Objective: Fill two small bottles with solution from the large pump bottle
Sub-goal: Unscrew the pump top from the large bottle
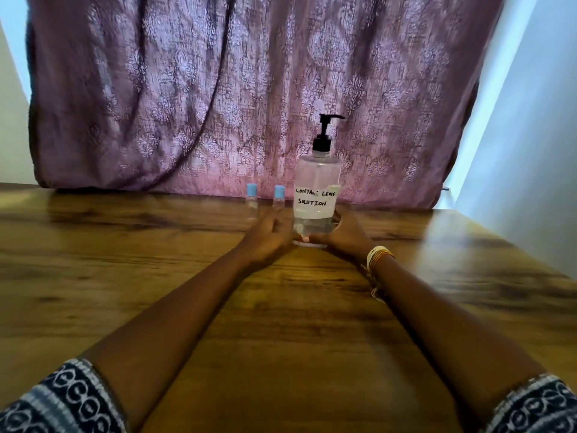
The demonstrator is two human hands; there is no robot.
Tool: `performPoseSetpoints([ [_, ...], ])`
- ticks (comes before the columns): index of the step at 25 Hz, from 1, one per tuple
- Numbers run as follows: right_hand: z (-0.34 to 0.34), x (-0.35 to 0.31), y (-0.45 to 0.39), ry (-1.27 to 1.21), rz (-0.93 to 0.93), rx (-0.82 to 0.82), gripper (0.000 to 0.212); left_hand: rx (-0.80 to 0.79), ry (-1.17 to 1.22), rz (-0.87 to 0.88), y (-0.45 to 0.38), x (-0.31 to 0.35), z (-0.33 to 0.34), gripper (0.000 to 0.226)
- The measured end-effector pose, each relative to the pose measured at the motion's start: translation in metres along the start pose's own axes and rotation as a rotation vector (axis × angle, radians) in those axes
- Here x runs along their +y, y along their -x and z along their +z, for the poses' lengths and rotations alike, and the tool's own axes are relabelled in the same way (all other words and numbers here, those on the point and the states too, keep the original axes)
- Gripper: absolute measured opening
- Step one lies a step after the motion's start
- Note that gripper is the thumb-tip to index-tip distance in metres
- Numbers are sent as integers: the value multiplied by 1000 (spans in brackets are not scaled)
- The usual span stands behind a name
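Both forearms extend forward, converging. Left hand [269, 235] and right hand [340, 234] face each other, palms inward, fingers curved, thumbs nearly meeting. Banded bracelets circle the right wrist

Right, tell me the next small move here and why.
Probably draw the pump bottle closer: both hands, left and right, cup its base, and it stands far out by the curtain. The two small bottles beside it are capped.
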State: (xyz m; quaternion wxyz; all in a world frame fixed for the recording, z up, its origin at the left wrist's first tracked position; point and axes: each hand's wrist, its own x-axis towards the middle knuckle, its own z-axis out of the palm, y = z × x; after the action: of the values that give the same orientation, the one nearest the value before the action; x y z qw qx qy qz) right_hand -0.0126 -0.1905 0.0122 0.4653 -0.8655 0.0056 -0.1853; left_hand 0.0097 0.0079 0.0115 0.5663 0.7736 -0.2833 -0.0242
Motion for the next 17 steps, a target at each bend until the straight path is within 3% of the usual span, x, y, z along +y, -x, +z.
performPoseSetpoints([
  [6, 15, -34, 28, -22, -108, -280, 82, 121, 389, 145, 1, 52, -39, 45],
  [9, 18, -52, 35, 29, -187, -451, 75, 112, 419, 190, 6, 64, -40, 34],
  [12, 2, -71, 37, 38, -179, -637, 53, 145, 343, 211, 5, 66, -41, 30],
  [14, -16, -88, 35, -185, -128, -558, 31, 127, 324, 211, 3, 62, -44, 32],
  [17, -33, -119, 21, -419, -199, -167, 34, 108, 316, 245, 2, 60, -45, 32],
])
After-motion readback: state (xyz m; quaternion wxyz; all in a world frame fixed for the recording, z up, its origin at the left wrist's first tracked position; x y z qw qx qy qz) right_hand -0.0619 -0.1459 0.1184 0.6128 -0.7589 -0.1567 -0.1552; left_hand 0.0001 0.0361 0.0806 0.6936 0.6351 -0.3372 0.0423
